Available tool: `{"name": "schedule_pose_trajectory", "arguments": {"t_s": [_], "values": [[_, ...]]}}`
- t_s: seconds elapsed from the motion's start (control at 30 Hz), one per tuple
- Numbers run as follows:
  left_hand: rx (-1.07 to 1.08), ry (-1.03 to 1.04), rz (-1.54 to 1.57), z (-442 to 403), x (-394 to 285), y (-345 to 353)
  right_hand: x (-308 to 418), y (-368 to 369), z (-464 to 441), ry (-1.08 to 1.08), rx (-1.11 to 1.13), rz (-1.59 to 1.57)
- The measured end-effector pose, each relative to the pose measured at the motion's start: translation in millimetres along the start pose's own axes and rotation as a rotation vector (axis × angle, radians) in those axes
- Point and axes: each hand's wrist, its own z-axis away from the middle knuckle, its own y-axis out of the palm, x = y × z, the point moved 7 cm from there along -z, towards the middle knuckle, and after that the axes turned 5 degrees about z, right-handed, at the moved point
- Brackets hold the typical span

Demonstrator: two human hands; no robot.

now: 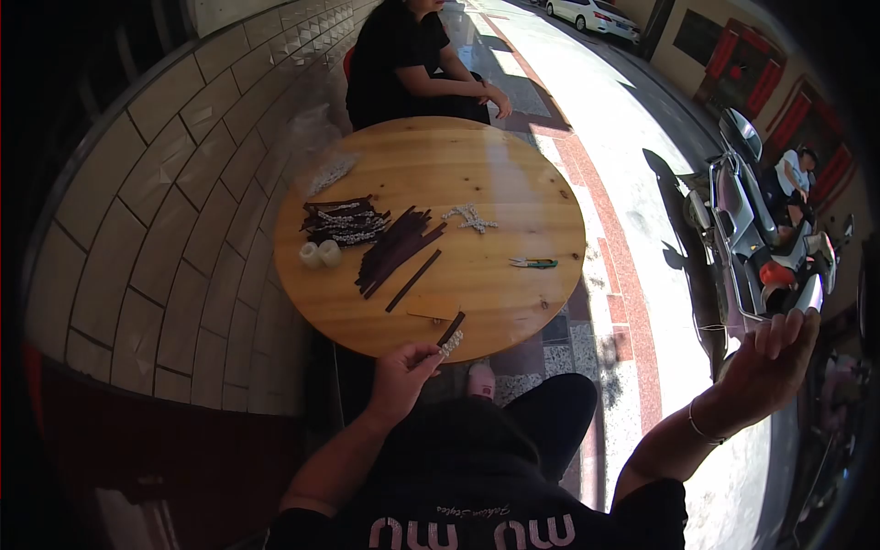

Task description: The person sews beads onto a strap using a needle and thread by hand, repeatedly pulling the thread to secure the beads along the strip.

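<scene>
My left hand (403, 380) pinches a dark strip (452, 326) with white beads (452, 343) along it, at the near edge of the round wooden table (495, 312). Raised far out to the right is my right hand (777, 357), its fingers pressed together; anything between them is too small to name. Beyond my left hand lie a single dark strip (413, 280) and a pile of dark strips (394, 249). Left of that pile are beaded dark strips (344, 222) and two pale spools (320, 254).
Green-handled snips (533, 263) and a small heap of white beaded pieces (470, 218) lie on the table's right half. A clear bag (332, 171) is at the back left. A person (403, 64) sits across the table. Scooters (752, 220) stand at the right.
</scene>
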Motion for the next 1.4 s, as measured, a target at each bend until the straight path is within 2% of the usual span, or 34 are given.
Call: {"name": "schedule_pose_trajectory", "arguments": {"t_s": [0.07, 0.1, 0.2, 0.3, 0.37, 0.4, 0.53, 0.63, 0.7, 0.77, 0.8, 0.83, 0.87, 0.9, 0.93, 0.97, 1.0, 1.1, 1.13, 1.2, 1.4], "values": [[-0.008, -0.006, -0.02, -1, 4, -5, 23, -11, -26, -0.051, 0.197, -0.168], [-0.012, -0.012, -0.044, -1, 5, -7, 35, -27, -38, -0.084, 0.12, -0.188], [0.009, -0.001, -0.056, -1, 5, -6, 61, -38, -58, -0.157, 0.181, -0.221], [0.012, -0.044, -0.063, -1, 3, 0, 68, -24, -52, -0.242, 0.231, -0.115], [-0.012, -0.038, -0.052, -4, 5, -2, 68, -26, -45, -0.273, -0.006, 0.078], [-0.039, -0.033, -0.041, -4, 6, -4, 71, -30, -44, -0.273, -0.006, 0.078], [-0.113, -0.001, 0.055, -5, -1, -8, 71, -11, -30, 0.0, 0.31, -0.273], [-0.1, -0.084, 0.038, -10, 7, -14, 71, 14, 3, -0.053, 0.282, -0.216], [-0.091, -0.148, 0.125, -10, 6, -14, 85, -3, 23, -0.374, -0.096, -0.008], [-0.089, -0.141, 0.151, -11, 6, -14, 65, 8, 30, -0.116, 0.237, -0.372], [-0.086, -0.136, 0.177, -12, 5, -14, 53, 23, 38, 0.054, 0.393, -0.449], [-0.084, -0.131, 0.177, -12, 3, -13, 35, 29, 51, 0.08, 0.406, -0.421], [-0.086, -0.116, 0.195, -12, 0, -11, 11, 43, 62, 0.178, 0.659, -0.462], [-0.089, -0.102, 0.214, -12, -3, -9, -16, 54, 89, 0.258, 0.365, -0.315], [-0.086, -0.098, 0.213, -12, -6, -8, -41, 67, 112, 0.42, 0.385, -0.028], [-0.082, -0.089, 0.217, -11, -10, -5, -68, 80, 132, 0.618, 0.563, 0.356], [-0.078, -0.081, 0.221, -10, -14, -3, -97, 94, 155, 0.673, 0.683, 0.46], [-0.074, -0.069, 0.249, -5, -26, 5, -149, 114, 204, 0.713, 0.911, 0.641], [-0.076, -0.067, 0.246, -4, -28, 6, -159, 118, 213, 0.712, 0.911, 0.638], [-0.07, -0.034, 0.254, -1, -31, 7, -158, 132, 215, 0.384, 0.891, 0.695], [-0.08, 0.024, 0.261, 2, -31, 6, -170, 141, 215, 0.479, 0.85, 0.672]]}}
